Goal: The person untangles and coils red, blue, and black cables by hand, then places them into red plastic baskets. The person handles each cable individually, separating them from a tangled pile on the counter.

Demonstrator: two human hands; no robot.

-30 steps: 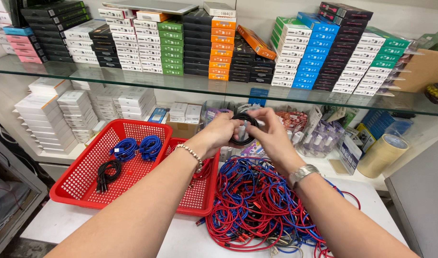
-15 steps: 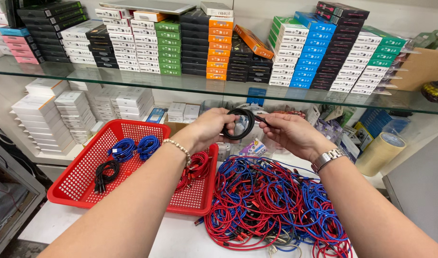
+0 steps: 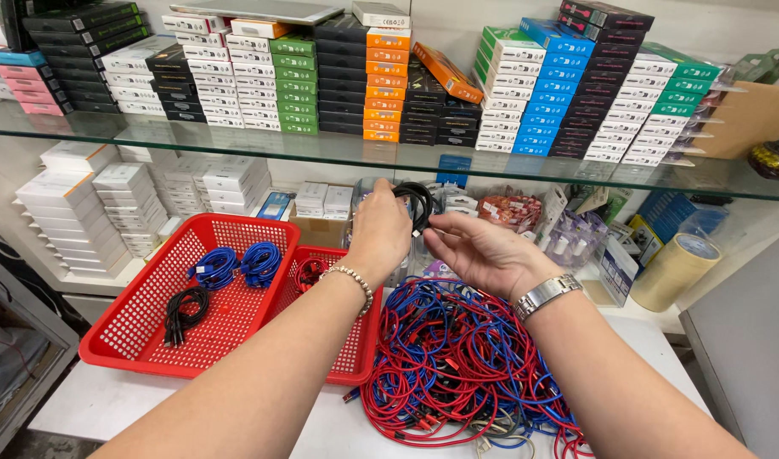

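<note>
My left hand [image 3: 379, 231], with a bead bracelet on the wrist, holds a coiled black cable [image 3: 418, 204] up above the table. My right hand [image 3: 483, 253], wearing a metal watch, pinches the loose end of that cable between thumb and fingers just right of the coil. Below both hands lies a big tangled heap of red and blue cables [image 3: 457, 365] on the white table. To the left, a large red basket [image 3: 126, 327] contains two blue coiled cables [image 3: 237, 263] and one black coiled cable [image 3: 184, 311]. A smaller red basket [image 3: 355, 353] beside it has a red coil [image 3: 309, 274].
A glass shelf [image 3: 237, 140] overhead carries rows of stacked coloured boxes. White boxes [image 3: 75, 212] are stacked at the back left. A roll of tan tape [image 3: 677, 270] and small packaged items [image 3: 576, 234] stand at the back right. A grey panel [image 3: 746, 340] rises at the right.
The black coil has shifted slightly left in my left hand. My right hand has come off the coil and now pinches only its end.
</note>
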